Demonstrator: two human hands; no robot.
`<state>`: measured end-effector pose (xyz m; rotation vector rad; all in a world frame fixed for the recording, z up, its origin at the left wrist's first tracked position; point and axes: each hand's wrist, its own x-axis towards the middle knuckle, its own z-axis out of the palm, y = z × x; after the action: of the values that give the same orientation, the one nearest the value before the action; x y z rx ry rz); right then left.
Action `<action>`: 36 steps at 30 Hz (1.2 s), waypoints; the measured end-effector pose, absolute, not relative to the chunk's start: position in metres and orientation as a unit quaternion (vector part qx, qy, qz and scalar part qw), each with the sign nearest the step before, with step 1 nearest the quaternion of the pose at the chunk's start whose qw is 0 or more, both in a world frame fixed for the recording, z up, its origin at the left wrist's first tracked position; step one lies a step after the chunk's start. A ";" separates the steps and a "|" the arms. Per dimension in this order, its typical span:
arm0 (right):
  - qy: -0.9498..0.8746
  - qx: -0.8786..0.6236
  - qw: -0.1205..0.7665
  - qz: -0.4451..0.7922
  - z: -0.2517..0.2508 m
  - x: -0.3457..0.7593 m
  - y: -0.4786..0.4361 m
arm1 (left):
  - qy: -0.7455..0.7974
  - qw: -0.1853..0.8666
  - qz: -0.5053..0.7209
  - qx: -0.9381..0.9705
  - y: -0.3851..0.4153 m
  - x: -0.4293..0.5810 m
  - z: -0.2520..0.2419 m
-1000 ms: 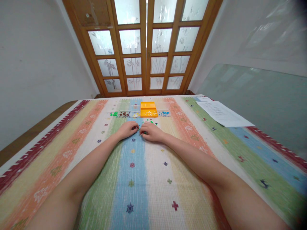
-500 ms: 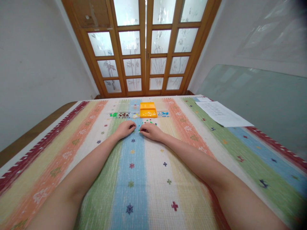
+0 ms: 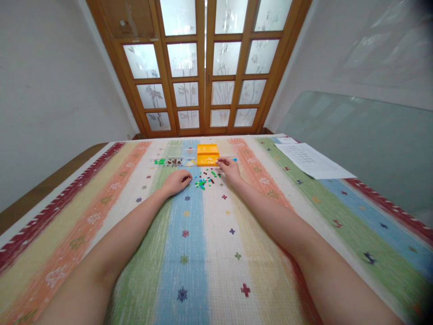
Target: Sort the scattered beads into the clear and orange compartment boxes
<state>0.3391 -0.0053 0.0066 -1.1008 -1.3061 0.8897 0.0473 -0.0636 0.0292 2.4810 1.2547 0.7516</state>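
My right hand (image 3: 230, 170) reaches over the right edge of an open orange box (image 3: 209, 165), thumb and fingers pinched together; anything between them is too small to make out. Whitish small pieces lie in the box. My left hand (image 3: 177, 182) rests on the cloth with its fingers curled closed, and its grip is hidden. Between the hands is a loose pile of tiny green, blue and dark pieces (image 3: 202, 183). Left of the box, clear containers hold green pieces (image 3: 160, 161), dark brown pieces (image 3: 174, 161) and yellow pieces (image 3: 191, 163). Blue pieces (image 3: 234, 160) show partly behind my right hand.
A striped tablecloth (image 3: 189, 271) covers the table. White paper sheets (image 3: 314, 161) lie at the far right. A glass panel (image 3: 365, 135) stands along the right side, and wooden doors with panes (image 3: 205, 90) rise beyond the table.
My right hand has moved from the loose pile up and right to the orange box's edge, uncovering the pile. My left hand has stayed in place.
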 end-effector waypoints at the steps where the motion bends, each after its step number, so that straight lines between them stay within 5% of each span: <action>1: -0.546 -0.468 0.575 0.391 0.006 0.340 -0.004 | 0.431 0.130 0.258 0.855 -0.064 0.048 0.029; 14: -0.540 -0.478 0.562 0.404 0.008 0.336 -0.008 | 0.430 0.127 0.253 0.857 -0.063 0.048 0.029; 27: -0.921 -0.261 0.267 0.112 0.018 0.304 -0.052 | 0.503 0.059 0.240 0.828 -0.058 0.041 0.025; 36: -0.929 -0.249 0.254 0.100 0.018 0.302 -0.050 | 0.499 0.059 0.245 0.829 -0.058 0.042 0.025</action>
<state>0.3025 -0.0496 0.0181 -0.6761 -2.5241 0.2706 0.0419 -0.0575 0.0246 2.5111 1.5121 0.7411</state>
